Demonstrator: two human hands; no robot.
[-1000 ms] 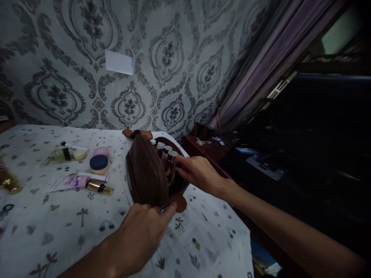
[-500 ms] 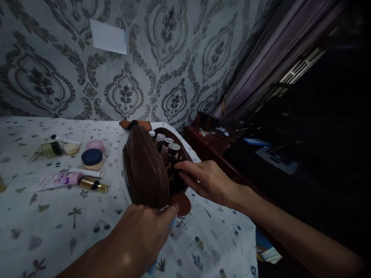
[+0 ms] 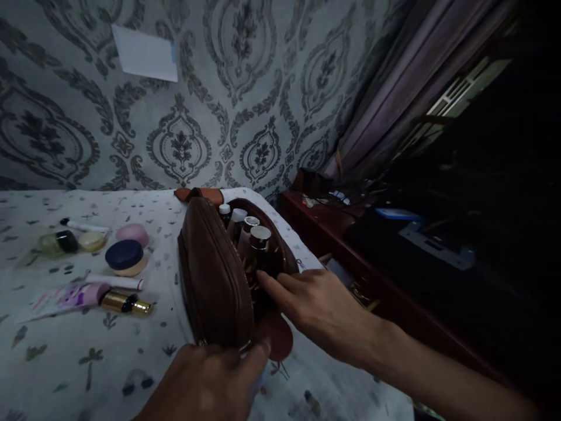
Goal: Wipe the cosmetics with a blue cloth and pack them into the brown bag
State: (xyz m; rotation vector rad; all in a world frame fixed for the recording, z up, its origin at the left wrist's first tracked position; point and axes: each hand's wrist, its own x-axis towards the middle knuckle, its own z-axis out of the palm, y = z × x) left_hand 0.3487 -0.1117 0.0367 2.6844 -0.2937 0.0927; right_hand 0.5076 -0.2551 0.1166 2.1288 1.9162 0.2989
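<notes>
A brown leather cosmetic bag (image 3: pixel 210 269) stands unzipped on the patterned white cloth, its opening facing right. Several bottles with white and silver caps, among them a silver-capped bottle (image 3: pixel 259 237), stand in a row inside. My left hand (image 3: pixel 210 380) is closed on the bag's near end, by the zip, thumb on the right side. Into the opening reaches my right hand (image 3: pixel 311 304), below the silver-capped bottle. Its fingers are drawn together, with the lower ones hidden in the dark interior, so whatever they grip cannot be made out. A round brown flap (image 3: pixel 280 338) hangs out between both hands.
Left of the bag lie a navy-lidded jar (image 3: pixel 125 257), a pink round container (image 3: pixel 132 235), a gold-and-black bottle (image 3: pixel 126 302), a pink-and-white tube (image 3: pixel 65 301) and a small green bottle (image 3: pixel 56 242). Beyond the bed's right edge stands a dark red cabinet (image 3: pixel 315 216).
My right hand has moved down and nearer within the bag's opening. The view has shifted, so the bag appears lower and slightly left. My left hand keeps its hold on the bag.
</notes>
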